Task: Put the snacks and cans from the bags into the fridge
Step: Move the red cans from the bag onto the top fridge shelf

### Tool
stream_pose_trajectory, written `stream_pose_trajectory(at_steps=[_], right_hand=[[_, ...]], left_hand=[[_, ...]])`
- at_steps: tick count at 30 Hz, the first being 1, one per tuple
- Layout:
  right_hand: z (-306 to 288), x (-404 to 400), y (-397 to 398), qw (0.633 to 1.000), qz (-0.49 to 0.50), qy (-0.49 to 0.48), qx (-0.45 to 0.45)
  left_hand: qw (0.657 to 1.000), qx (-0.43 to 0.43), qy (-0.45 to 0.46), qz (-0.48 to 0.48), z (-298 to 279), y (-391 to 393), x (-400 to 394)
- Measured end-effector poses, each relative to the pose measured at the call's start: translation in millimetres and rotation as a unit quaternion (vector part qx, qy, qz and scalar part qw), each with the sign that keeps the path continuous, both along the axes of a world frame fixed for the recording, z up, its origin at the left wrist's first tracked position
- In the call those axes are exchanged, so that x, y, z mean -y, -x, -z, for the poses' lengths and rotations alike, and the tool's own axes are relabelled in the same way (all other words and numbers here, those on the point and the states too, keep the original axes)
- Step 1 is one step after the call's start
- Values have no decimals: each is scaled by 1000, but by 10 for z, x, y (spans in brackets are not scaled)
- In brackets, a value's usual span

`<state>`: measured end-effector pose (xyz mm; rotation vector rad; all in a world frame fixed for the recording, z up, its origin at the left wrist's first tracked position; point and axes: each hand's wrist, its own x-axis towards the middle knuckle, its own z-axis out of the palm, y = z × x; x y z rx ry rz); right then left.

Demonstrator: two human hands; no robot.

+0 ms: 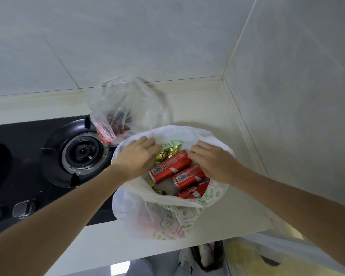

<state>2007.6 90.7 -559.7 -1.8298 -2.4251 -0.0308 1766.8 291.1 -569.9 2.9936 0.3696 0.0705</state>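
**Cans lie between your hands, long axes running near-left to far-right**

Nearest you, the white bag [167,214] sits on the bench [207,108], just right of the stove [48,156], its mouth spread open toward you. Inside lie three red cans [170,169] on their sides, stacked side by side. Each can's long axis runs from near-left up to far-right, barcode ends toward your left hand [136,156]. A gold snack packet [166,153] sits just beyond the top can, under your left fingertips.

Both hands are spread flat, fingers loosely open, pressing the bag's rim apart; neither one holds a can. Your right hand [211,162] rests on the far-right ends of the upper cans and looks the nearer to them. I judge a grasp across a can's width, from above, suits that hand best, since the cans lie crosswise to your right forearm.

Farther off, touching the white bag's far-left edge, a clear bag [126,108] stands by the wall with red packets inside. The fridge is not in view.
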Motion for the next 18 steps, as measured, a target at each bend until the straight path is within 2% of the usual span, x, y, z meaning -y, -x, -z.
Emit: stream_pose_trajectory(at_steps=[2, 5, 9, 12, 15, 17, 18], right_hand=[[84, 31, -89, 997, -52, 49, 30], [181, 130, -296, 992, -57, 105, 46], [170, 193, -532, 988, 80, 131, -8], [235, 132, -498, 959, 175, 184, -128], [256, 122, -438, 923, 251, 198, -215], [117, 236, -335, 920, 282, 113, -249], [45, 325, -256, 935, 265, 51, -231]], left_hand=[[997, -53, 39, 33, 71, 14, -23], [987, -123, 103, -21, 122, 29, -81], [967, -197, 130, -95, 179, -48, -208], [956, -245, 118, -106, 130, -164, -186], [965, -207, 100, -126, -81, -132, -33], [986, -112, 86, -93, -214, 44, 148], [990, -73, 100, -65, -250, 175, 262]])
